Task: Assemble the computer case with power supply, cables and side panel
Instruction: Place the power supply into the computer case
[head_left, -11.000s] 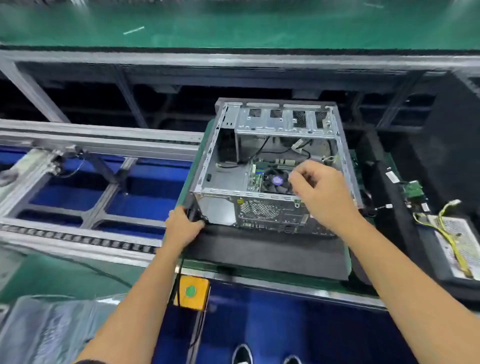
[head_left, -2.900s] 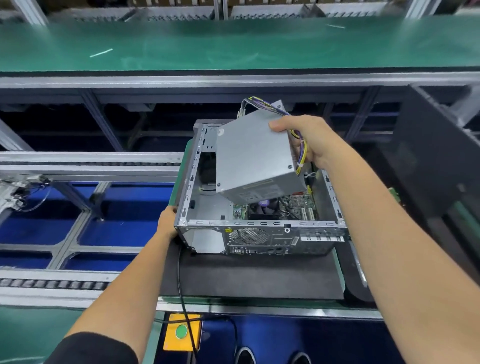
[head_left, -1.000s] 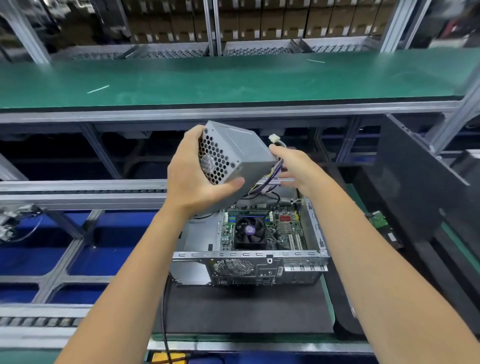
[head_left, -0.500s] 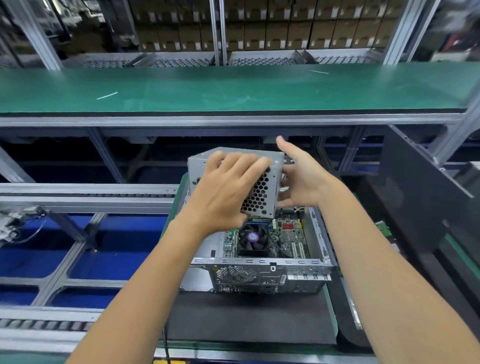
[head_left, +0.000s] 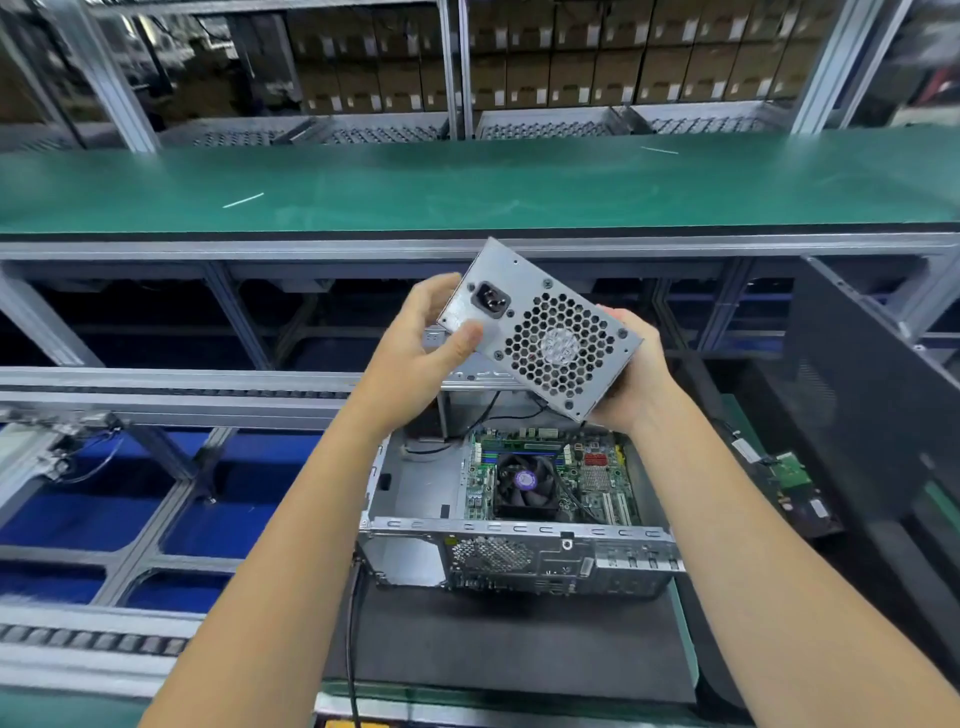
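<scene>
You hold the power supply (head_left: 540, 332), a grey metal box, up in the air above the open computer case (head_left: 514, 519). It is tilted, its left end higher than its right. The face turned toward you shows a black power socket at the upper left and a honeycomb fan grille to the right of it. Your left hand (head_left: 421, 345) grips its left end, thumb on the face near the socket; your right hand (head_left: 636, 382) cups its lower right end from behind. The case lies on its side on a dark mat, its open side up, with the green circuit board and a black cooling fan showing inside.
</scene>
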